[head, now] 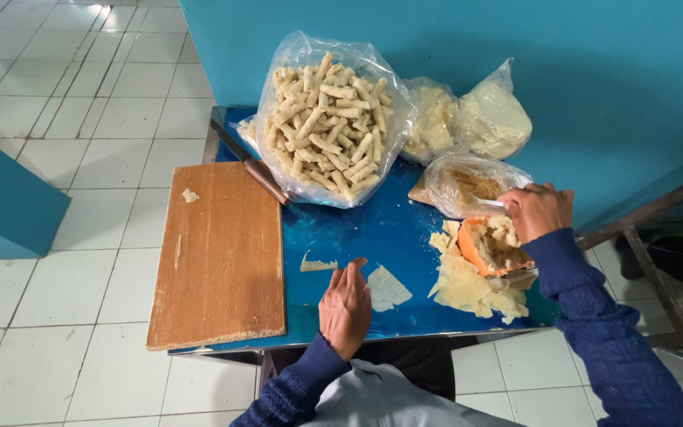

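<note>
Low in the middle of the frame, the left hand [345, 308] rests flat on the blue table [357, 229], fingers loose and open, holding nothing. A pale dough wrapper [387, 287] lies just right of those fingertips, nearly touching, its longer side tilted toward the upper left. The right hand [537, 212], further to the right and higher, is closed on a white spoon handle [492, 203] above an orange bowl of filling [493, 245]. The left hand is clearly nearer the wrapper; the stack of wrappers [472, 289] sits beneath the bowl.
</note>
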Available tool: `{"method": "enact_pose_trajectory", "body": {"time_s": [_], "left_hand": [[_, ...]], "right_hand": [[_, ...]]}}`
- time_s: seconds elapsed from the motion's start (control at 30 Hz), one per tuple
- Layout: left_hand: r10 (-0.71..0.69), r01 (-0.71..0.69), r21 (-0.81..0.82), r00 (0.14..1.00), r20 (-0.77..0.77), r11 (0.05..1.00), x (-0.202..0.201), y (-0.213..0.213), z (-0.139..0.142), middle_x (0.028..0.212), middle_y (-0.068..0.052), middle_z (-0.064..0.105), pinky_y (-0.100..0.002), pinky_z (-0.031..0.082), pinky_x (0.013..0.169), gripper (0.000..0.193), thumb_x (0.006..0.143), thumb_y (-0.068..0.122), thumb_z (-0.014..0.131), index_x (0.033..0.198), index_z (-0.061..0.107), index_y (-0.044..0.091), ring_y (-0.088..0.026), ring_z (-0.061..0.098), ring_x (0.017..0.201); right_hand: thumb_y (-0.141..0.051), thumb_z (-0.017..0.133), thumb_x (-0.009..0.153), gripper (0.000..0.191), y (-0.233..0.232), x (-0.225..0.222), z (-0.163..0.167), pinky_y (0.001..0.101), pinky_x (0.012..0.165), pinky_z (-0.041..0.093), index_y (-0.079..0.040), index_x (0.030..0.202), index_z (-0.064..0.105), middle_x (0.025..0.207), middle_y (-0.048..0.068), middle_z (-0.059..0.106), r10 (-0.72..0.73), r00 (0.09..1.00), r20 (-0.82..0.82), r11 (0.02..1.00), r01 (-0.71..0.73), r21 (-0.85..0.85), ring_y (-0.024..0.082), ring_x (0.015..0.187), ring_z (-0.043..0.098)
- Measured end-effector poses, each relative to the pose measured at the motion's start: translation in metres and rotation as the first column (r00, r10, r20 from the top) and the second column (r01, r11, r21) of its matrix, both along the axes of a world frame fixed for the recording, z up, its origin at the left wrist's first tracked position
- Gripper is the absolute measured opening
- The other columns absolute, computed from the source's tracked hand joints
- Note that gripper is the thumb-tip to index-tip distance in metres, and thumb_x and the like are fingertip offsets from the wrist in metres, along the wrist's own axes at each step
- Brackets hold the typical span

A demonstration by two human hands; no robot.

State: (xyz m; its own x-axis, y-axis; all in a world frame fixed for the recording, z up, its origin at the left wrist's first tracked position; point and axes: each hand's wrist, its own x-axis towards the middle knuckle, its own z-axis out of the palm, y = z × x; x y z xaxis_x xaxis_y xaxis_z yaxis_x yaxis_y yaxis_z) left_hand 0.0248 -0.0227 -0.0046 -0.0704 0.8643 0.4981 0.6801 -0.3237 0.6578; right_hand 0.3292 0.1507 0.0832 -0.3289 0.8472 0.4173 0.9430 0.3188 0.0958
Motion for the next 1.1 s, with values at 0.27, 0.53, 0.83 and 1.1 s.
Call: {"method": "enact_pose_trajectory", "body": {"time_s": [0.27,0.53,0.83,1.1], "left_hand": [[-0.016,0.012,0.030,0.990,0.139,0.999,0.001,0.003,-0.020,0.100,-0.017,0.065,-0.042,0.055,0.067,0.045,0.088,-0.008,0.061,0.129,0.046,-0.003,-0.032,0.062,0.073],[-0.034,0.016,0.116,0.987,0.158,0.993,-0.001,-0.002,-0.024,0.098,-0.017,0.063,-0.037,0.050,0.057,0.062,0.085,-0.013,0.063,0.141,0.036,-0.010,-0.025,0.057,0.062],[-0.020,0.057,-0.107,0.949,0.315,0.993,0.000,-0.016,-0.007,0.089,-0.009,0.059,-0.031,0.054,0.061,0.057,0.082,-0.011,0.066,0.136,0.048,0.000,-0.018,0.058,0.066],[-0.019,0.096,-0.161,0.904,0.427,0.982,-0.001,-0.015,-0.006,0.094,-0.009,0.059,-0.027,0.054,0.063,0.059,0.084,-0.011,0.067,0.138,0.046,0.000,-0.013,0.059,0.071]], "right_hand": [[-0.024,0.070,0.099,0.019,0.012,0.028,-0.006,0.0372,0.062,0.050,-0.024,0.115,0.081,0.084,0.005,0.077,-0.301,0.876,-0.377,0.897,0.126,-0.423,0.025,0.065,0.067],[-0.014,0.070,0.096,0.022,0.000,0.054,-0.011,0.0261,0.071,0.053,-0.011,0.117,0.078,0.094,0.004,0.078,-0.102,0.791,-0.603,0.929,-0.142,-0.343,0.010,0.078,0.069],[-0.011,0.064,0.097,0.019,-0.099,-0.012,-0.055,0.0258,0.076,0.054,-0.006,0.112,0.075,0.101,0.005,0.079,-0.010,0.632,-0.775,0.775,-0.485,-0.405,0.009,0.087,0.069],[-0.012,0.071,0.088,0.014,-0.134,-0.062,-0.063,0.0410,0.085,0.029,-0.021,0.097,0.076,0.088,-0.010,0.069,0.283,0.886,-0.368,0.940,-0.332,-0.075,0.015,0.088,0.061]]}}
